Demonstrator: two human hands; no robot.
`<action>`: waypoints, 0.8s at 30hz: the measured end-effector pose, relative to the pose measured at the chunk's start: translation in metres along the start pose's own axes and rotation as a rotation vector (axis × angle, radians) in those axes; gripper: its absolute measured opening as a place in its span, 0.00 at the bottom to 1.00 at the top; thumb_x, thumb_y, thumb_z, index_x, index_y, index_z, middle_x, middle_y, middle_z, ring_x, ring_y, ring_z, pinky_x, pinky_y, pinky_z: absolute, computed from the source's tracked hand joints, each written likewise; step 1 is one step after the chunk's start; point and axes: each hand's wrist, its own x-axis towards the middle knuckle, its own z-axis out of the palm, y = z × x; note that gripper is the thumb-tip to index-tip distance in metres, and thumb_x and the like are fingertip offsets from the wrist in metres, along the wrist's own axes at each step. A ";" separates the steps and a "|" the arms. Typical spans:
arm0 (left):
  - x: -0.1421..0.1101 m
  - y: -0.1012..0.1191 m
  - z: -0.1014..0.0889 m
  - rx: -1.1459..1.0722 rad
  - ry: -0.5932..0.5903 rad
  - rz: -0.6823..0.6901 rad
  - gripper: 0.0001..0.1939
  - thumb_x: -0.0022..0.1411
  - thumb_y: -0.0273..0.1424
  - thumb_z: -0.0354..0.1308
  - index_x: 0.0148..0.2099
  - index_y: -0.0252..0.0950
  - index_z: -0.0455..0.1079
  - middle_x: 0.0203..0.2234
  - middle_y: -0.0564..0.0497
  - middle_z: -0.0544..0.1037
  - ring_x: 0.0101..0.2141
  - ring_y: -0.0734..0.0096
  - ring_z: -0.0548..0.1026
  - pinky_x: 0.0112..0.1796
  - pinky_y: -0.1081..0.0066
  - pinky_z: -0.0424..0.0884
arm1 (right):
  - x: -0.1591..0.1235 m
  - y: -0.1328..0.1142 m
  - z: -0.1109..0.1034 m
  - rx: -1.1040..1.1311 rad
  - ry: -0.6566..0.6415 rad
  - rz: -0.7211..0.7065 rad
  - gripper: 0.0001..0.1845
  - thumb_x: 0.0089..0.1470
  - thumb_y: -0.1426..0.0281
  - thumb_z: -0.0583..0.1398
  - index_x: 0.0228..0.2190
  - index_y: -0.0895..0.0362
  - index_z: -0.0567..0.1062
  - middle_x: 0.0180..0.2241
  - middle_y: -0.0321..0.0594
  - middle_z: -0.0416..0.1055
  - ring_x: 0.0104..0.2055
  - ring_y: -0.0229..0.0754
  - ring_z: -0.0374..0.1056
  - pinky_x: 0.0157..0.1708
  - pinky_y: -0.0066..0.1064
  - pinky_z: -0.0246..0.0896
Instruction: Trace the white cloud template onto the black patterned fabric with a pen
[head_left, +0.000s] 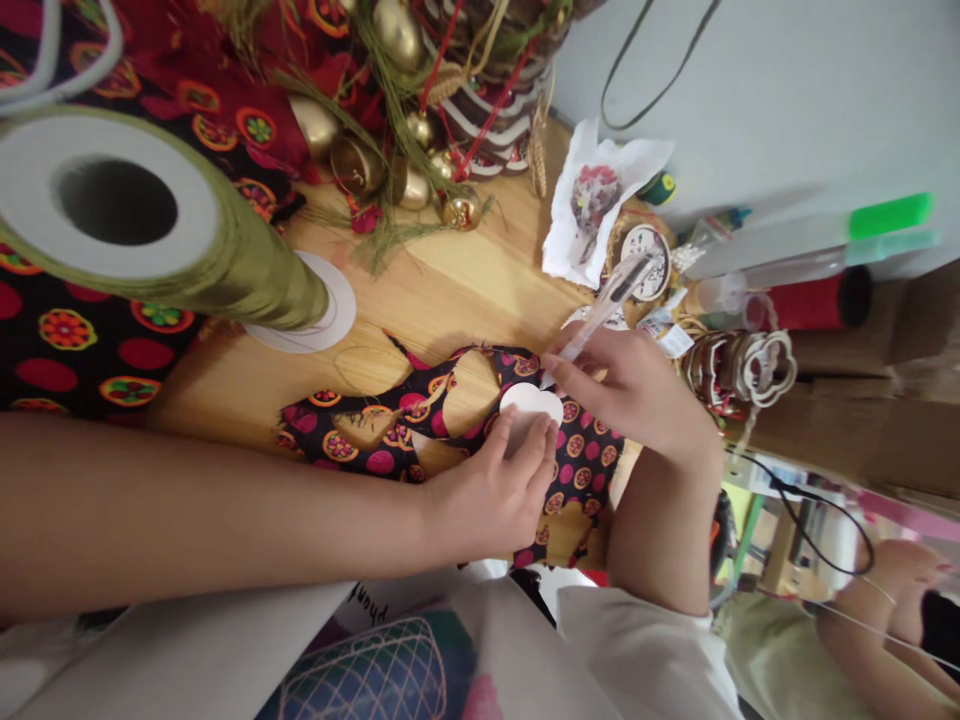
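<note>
A piece of black fabric [581,470] printed with pink dots and orange rounds lies on the wooden table, with several holes cut out of it. On top of it rests a small white template [529,400] with a lobed edge. My left hand [495,485] presses the template down with its fingertips, fingers bent over it. In my right hand [626,385] is a clear pen [604,312], slanted, its tip at the template's upper right edge. The exact contact of the tip is partly hidden by my fingers.
A big spool of olive ribbon [247,270] stands at the left. Gold bells [405,185] and hanging ornaments lie at the back. White crumpled paper [574,240], a red cylinder [817,298] and cookie-shaped rings [765,368] sit at the right. Another person's arm [870,610] shows lower right.
</note>
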 end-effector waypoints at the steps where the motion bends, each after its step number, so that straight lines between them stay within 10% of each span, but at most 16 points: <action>1: 0.000 0.000 0.000 -0.002 -0.002 -0.001 0.19 0.67 0.31 0.50 0.52 0.25 0.74 0.51 0.34 0.76 0.53 0.49 0.73 0.47 0.51 0.74 | 0.000 0.000 0.000 0.001 0.002 0.006 0.14 0.59 0.64 0.55 0.26 0.58 0.72 0.20 0.35 0.69 0.22 0.35 0.62 0.25 0.28 0.53; 24: 0.001 -0.001 0.000 0.007 -0.015 0.019 0.21 0.68 0.36 0.50 0.52 0.25 0.74 0.51 0.34 0.76 0.53 0.47 0.72 0.47 0.50 0.74 | -0.001 0.001 0.000 0.044 -0.063 0.016 0.17 0.63 0.62 0.54 0.25 0.57 0.71 0.21 0.35 0.69 0.23 0.35 0.60 0.26 0.29 0.50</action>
